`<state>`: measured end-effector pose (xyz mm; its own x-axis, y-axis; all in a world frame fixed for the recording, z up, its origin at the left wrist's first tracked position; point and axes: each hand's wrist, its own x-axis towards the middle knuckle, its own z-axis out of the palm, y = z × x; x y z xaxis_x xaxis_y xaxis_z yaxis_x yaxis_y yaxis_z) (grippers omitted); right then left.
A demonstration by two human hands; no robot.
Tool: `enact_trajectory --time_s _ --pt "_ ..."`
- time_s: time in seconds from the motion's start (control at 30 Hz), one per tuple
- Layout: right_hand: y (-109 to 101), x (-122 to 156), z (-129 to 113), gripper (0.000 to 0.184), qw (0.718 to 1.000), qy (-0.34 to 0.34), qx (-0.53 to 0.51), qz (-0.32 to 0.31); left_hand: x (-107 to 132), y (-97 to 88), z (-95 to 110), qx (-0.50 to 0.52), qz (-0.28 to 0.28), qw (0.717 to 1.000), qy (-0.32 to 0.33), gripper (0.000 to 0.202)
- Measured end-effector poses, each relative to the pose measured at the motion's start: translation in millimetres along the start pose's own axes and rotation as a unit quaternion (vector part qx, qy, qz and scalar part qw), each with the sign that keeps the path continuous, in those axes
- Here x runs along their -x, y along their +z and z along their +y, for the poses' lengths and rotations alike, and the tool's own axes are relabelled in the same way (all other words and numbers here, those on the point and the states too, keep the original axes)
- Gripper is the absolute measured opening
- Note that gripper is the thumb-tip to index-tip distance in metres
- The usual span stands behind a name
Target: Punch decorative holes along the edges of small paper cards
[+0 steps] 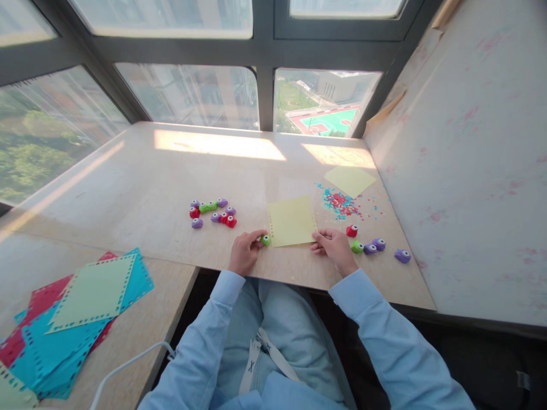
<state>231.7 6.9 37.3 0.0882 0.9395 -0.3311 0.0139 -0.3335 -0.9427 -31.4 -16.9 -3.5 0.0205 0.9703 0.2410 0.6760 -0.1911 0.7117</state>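
Observation:
A pale yellow sheet of paper (293, 221) lies on the tabletop in front of me, with a row of small punched holes along its left edge. My left hand (245, 251) is closed on a small green craft punch (265, 240) with an eye-like button, at the sheet's lower left corner. At the lower right corner, my right hand (334, 249) pinches the paper's edge between thumb and fingers. Close to the right hand stand a red punch (352, 230) and another green punch (357, 247), with several purple ones beside them.
Punched-out red and blue confetti (342, 204) is scattered right of the sheet, below another yellow sheet (350, 180). Several coloured punches (208, 207) stand left. Punched sheets (92, 293) are piled at far left, near a white cable (128, 363). A wall (474, 171) bounds the right.

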Motion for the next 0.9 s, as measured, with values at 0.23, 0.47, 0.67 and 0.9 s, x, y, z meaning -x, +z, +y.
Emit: enact_trajectory --time_s 0.23,0.47,0.67,0.9 --pt "0.0 0.1 0.0 0.023 1.000 -0.002 0.006 -0.003 0.8 -1.0 1.0 -0.002 -0.001 1.000 0.001 0.040" --pt "-1.1 -0.1 0.4 0.027 1.000 -0.001 0.002 -0.005 1.1 -0.9 0.3 -0.008 0.001 1.000 0.007 0.039" --pt "-2.0 -1.8 2.0 0.025 1.000 -0.001 0.009 -0.008 0.9 -0.7 -0.3 -0.007 0.000 1.000 0.012 0.038" --pt "-0.3 -0.4 0.3 0.025 1.000 0.002 0.012 0.001 1.0 -0.9 1.1 -0.007 0.000 1.000 0.013 0.038"
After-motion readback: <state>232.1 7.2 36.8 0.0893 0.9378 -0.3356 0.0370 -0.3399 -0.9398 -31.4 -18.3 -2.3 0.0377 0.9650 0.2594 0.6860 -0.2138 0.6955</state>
